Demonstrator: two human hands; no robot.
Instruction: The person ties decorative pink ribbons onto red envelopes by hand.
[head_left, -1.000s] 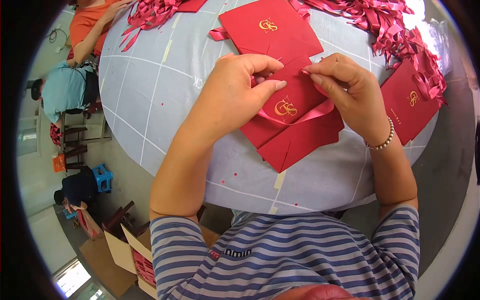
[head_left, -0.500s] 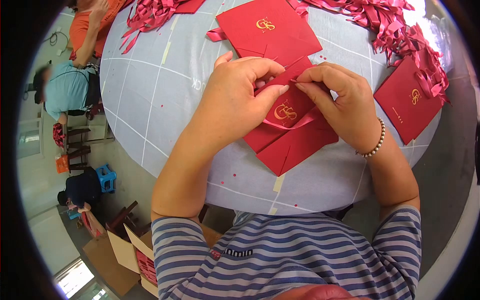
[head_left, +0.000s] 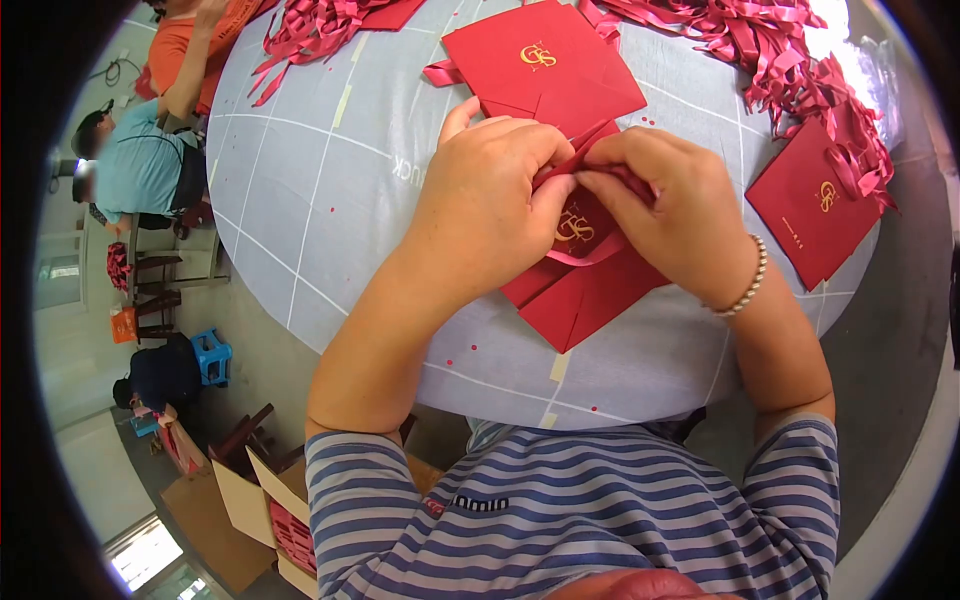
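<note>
A red paper gift bag [head_left: 582, 290] with a gold monogram lies flat on the round table [head_left: 330, 200] in front of me. My left hand [head_left: 490, 200] pinches its upper edge from the left. My right hand [head_left: 660, 205] grips the same edge from the right, fingers closed on a pink ribbon [head_left: 590, 255] that loops across the bag's front. The two hands meet over the bag's top, hiding that edge.
Another flat red bag [head_left: 545, 65] lies just beyond, and a third red bag [head_left: 810, 205] at the right. Piles of pink ribbons [head_left: 770, 40] cover the far table. Other people sit at the left; a cardboard box [head_left: 260, 510] stands on the floor.
Both hands have drawn closer together over the bag's top edge. The ribbon loop has shrunk and the bag has shifted slightly toward me.
</note>
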